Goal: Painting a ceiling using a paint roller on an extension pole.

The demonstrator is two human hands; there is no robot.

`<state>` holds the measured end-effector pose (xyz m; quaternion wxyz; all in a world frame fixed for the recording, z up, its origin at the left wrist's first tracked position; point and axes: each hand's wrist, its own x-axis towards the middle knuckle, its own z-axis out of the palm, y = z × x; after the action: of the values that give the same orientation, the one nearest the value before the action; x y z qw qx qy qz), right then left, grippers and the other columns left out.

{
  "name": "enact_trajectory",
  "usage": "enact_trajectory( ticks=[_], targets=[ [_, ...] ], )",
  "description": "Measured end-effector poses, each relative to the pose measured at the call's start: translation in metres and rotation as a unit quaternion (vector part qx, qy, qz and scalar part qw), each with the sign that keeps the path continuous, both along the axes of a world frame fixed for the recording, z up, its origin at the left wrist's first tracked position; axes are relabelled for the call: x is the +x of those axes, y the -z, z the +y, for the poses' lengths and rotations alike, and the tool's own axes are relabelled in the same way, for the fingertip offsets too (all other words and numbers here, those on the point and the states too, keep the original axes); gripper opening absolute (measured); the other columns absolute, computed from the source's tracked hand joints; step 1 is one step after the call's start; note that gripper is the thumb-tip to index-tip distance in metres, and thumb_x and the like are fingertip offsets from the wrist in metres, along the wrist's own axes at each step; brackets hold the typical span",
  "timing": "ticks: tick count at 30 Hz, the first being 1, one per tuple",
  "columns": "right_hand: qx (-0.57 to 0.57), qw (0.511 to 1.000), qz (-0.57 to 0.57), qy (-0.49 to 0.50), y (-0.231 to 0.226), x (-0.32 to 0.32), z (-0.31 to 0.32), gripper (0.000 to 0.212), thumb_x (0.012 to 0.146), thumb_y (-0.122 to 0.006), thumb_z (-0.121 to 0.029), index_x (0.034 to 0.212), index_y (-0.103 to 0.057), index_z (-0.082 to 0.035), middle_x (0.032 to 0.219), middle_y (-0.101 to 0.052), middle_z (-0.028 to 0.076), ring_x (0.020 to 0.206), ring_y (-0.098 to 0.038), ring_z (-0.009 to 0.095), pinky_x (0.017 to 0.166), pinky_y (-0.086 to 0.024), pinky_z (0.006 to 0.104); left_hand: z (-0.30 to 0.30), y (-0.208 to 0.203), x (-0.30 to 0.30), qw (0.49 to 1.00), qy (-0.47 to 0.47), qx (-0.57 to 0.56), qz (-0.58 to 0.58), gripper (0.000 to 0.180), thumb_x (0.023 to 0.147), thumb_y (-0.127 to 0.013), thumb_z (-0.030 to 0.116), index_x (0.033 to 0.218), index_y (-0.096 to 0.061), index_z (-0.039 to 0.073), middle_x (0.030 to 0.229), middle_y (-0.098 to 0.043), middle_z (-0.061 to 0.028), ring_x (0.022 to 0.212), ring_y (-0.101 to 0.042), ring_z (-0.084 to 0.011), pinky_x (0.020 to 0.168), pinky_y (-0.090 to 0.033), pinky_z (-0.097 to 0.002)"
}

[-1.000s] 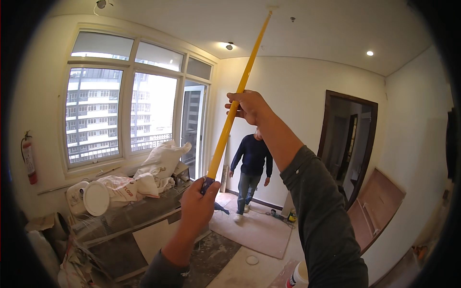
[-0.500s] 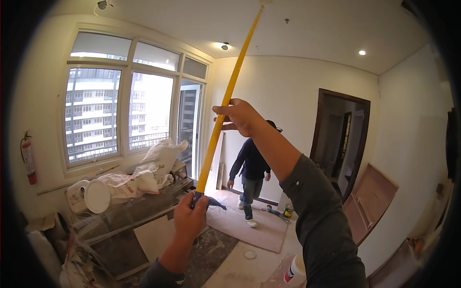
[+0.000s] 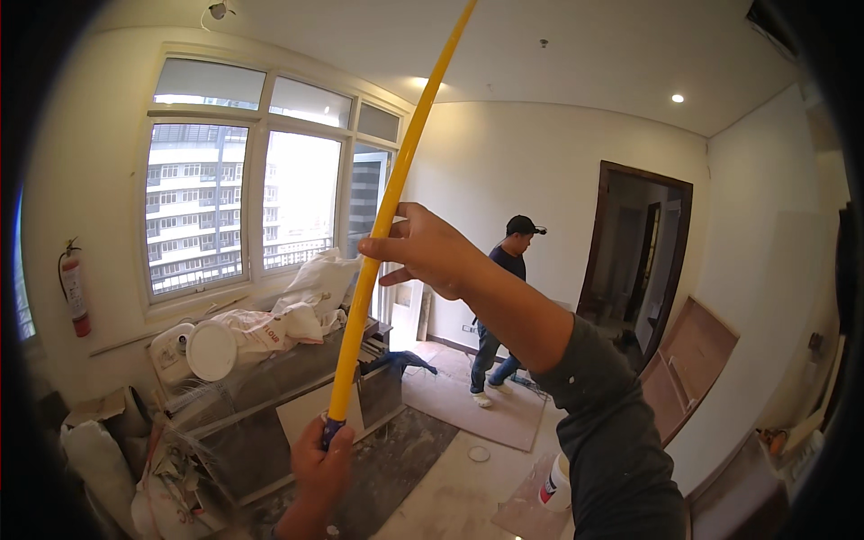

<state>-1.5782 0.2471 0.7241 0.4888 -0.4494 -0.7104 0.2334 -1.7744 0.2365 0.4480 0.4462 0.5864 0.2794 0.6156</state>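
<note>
A long yellow pole (image 3: 412, 135) slants up toward the ceiling, and its far tip runs out of the top of the picture. My left hand (image 3: 322, 470) is wrapped round the dark blue grip at its lower end. Higher up the shaft, my right hand (image 3: 428, 254) holds the pole between thumb and fingers, with some fingers loosely apart. What the pole carries at its tip is out of view.
A co-worker (image 3: 511, 261) in dark clothes and a cap stands beyond my right arm. White sacks (image 3: 315, 281) and a round white lid (image 3: 211, 351) lie on the left by the windows. A white bucket (image 3: 558, 484) and a leaning wooden panel (image 3: 691, 360) are on the right.
Both hands and the pole have moved down and left in the picture, and the pole's tip has left the view. The co-worker has moved right and turned sideways.
</note>
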Motion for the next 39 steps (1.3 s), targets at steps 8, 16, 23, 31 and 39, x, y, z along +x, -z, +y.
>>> enact_trajectory(
  ticks=[8,16,23,31,39],
  targets=[
    [0.009,1.0,0.006,-0.029,-0.004,-0.026,-0.022,0.085,0.089,-0.077,-0.025,0.144,-0.026,0.014,0.122,-0.056,0.027,0.11,-0.065,0.035,0.087,-0.062,0.0415,-0.03,-0.022,-0.041,1.0,0.026,0.013,0.01,0.022,0.094,-0.068,0.023,0.094,-0.063,0.001,0.067,-0.052,0.0051,0.061,-0.046,-0.0032,0.055,-0.038,-0.0229],
    [0.038,0.997,0.066,0.004,-0.033,0.026,0.009,0.067,0.091,-0.074,-0.026,0.136,-0.041,0.011,0.115,-0.059,0.02,0.106,-0.065,0.032,0.094,-0.058,0.0449,0.017,-0.052,0.023,0.994,0.079,0.08,0.0,0.021,0.097,-0.066,0.023,0.097,-0.058,0.004,0.07,-0.051,0.0043,0.055,-0.045,-0.0027,0.049,-0.037,-0.0201],
    [0.059,0.988,0.126,0.065,-0.048,0.1,0.069,0.058,0.09,-0.075,-0.031,0.127,-0.05,0.006,0.111,-0.056,0.016,0.108,-0.063,0.029,0.094,-0.055,0.0421,0.071,-0.086,0.116,0.988,0.021,0.149,0.027,0.026,0.097,-0.067,0.027,0.09,-0.06,0.004,0.067,-0.053,0.0035,0.057,-0.048,-0.0036,0.051,-0.039,-0.023],
    [0.087,0.966,0.231,0.077,-0.05,0.198,0.151,0.051,0.09,-0.077,-0.024,0.121,-0.052,0.009,0.107,-0.055,0.013,0.101,-0.061,0.025,0.086,-0.058,0.0397,0.133,-0.124,0.221,0.979,-0.045,0.17,0.099,0.032,0.095,-0.064,0.032,0.092,-0.065,0.0,0.069,-0.06,-0.0135,0.063,-0.058,-0.0278,0.063,-0.047,-0.0395],
    [0.047,0.964,0.246,0.09,-0.039,0.26,0.2,0.046,0.09,-0.077,-0.02,0.118,-0.054,0.009,0.102,-0.057,0.013,0.1,-0.06,0.025,0.086,-0.058,0.0402,0.206,-0.151,0.309,0.982,-0.021,0.173,0.078,0.034,0.095,-0.062,0.033,0.096,-0.068,-0.001,0.075,-0.064,-0.0174,0.069,-0.063,-0.0327,0.067,-0.048,-0.043]
  ],
)
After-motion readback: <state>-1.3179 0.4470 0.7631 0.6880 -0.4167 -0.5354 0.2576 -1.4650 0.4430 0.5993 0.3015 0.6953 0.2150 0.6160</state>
